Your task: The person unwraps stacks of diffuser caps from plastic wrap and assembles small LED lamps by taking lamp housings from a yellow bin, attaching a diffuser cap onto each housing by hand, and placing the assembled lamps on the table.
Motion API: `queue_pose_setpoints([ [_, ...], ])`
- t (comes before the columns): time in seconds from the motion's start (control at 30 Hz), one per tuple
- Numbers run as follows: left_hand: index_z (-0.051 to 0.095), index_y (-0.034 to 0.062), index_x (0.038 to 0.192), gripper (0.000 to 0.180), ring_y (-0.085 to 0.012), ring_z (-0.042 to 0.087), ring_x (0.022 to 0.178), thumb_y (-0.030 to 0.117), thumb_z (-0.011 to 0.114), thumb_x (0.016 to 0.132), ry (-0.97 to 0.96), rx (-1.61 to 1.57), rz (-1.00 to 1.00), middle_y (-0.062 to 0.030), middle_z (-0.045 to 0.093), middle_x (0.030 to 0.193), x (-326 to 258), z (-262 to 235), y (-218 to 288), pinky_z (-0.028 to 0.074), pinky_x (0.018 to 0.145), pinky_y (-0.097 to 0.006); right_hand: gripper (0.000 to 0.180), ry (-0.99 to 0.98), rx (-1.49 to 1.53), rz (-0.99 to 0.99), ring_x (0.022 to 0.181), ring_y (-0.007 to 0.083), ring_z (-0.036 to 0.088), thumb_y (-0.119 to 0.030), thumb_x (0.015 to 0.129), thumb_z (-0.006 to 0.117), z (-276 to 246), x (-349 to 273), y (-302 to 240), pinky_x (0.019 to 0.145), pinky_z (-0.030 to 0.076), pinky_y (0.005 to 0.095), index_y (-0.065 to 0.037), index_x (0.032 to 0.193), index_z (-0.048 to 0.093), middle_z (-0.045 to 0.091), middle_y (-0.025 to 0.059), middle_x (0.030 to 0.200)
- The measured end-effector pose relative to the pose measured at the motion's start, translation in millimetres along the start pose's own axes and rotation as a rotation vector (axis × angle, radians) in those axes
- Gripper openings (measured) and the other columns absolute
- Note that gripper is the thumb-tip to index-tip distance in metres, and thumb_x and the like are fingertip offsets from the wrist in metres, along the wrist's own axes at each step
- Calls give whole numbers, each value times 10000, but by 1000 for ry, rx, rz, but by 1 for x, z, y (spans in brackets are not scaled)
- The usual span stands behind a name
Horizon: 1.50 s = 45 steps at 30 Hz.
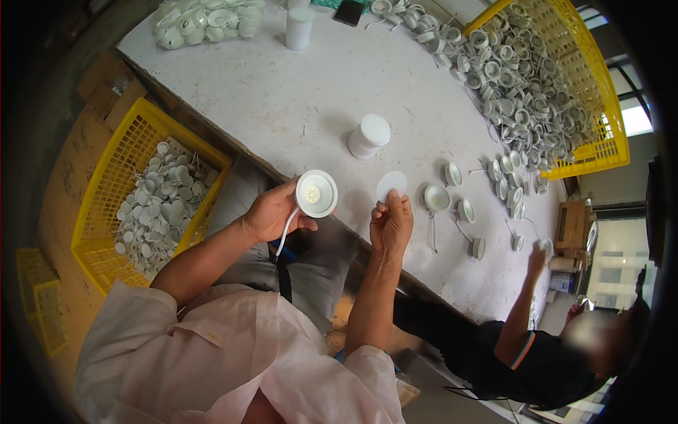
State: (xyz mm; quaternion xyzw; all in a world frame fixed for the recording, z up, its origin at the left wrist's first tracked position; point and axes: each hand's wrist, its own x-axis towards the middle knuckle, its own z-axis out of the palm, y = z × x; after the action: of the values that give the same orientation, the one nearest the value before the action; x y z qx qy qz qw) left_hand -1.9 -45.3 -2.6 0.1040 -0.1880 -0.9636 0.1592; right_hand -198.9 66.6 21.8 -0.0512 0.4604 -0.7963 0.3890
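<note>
In my left hand [272,214] I hold a round white LED downlight housing [316,193], its open face turned up. A yellowish LED board shows at its centre, and a white cable hangs from its side. My right hand [393,222] pinches a thin, translucent white disc [391,185] by its lower edge, a little to the right of the housing and apart from it. Beyond my hands a stack of white discs [369,136] stands on the table. Several open downlight housings [438,198] with cables lie to the right of the disc.
A yellow crate [614,106] spills many housings onto the white table [261,85]. Another yellow crate [106,191] of finished-looking lights stands at my left. A bag of white parts [206,25] and a white stack [299,30] sit at the far side. A co-worker [544,360] works at right.
</note>
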Motion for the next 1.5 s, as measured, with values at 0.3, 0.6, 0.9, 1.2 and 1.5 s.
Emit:
queue_pose_setpoints([
  [0.3, 392, 71, 1350, 673, -131, 584, 649, 591, 255, 945, 10, 190, -36, -108, 617, 978, 1, -14, -14, 462, 473, -245, 223, -15, -307, 141, 592, 84, 513, -164, 905, 608, 6, -44, 29, 509, 433, 207, 27, 1021, 623, 604, 39, 748],
  [0.6, 377, 41, 1364, 642, -49, 517, 722, 535, 310, 961, 71, 628, 70, -48, 569, 1031, -2, 4, -17, 425, 478, -179, 254, -45, -593, -25, 570, 71, 513, -118, 863, 654, 17, -53, 50, 498, 435, 195, 43, 1058, 637, 624, 48, 786],
  [0.9, 431, 15, 1321, 476, -55, 536, 790, 290, 521, 944, 149, 842, 123, -58, 584, 1059, -5, 11, -17, 450, 531, -182, 263, -44, -627, -62, 592, 62, 520, -136, 835, 696, 22, -58, 51, 514, 447, 185, 31, 1022, 616, 591, 22, 758],
  [1.2, 476, -8, 1264, 390, -164, 580, 1022, 171, 504, 919, 178, 1105, 189, -116, 598, 1141, -9, 15, -16, 485, 870, -295, 195, -100, -474, 7, 572, 51, 493, -99, 816, 711, 19, -61, 54, 499, 444, 179, -47, 851, 527, 535, -12, 714],
  [1.5, 424, 3, 1281, 573, -161, 538, 1043, 100, 660, 768, 220, 1047, 286, -109, 550, 1136, -23, -16, -11, 455, 899, -303, 199, -142, -505, 35, 640, 38, 476, -101, 828, 704, 22, -57, 70, 577, 425, 188, -21, 903, 538, 522, -22, 726],
])
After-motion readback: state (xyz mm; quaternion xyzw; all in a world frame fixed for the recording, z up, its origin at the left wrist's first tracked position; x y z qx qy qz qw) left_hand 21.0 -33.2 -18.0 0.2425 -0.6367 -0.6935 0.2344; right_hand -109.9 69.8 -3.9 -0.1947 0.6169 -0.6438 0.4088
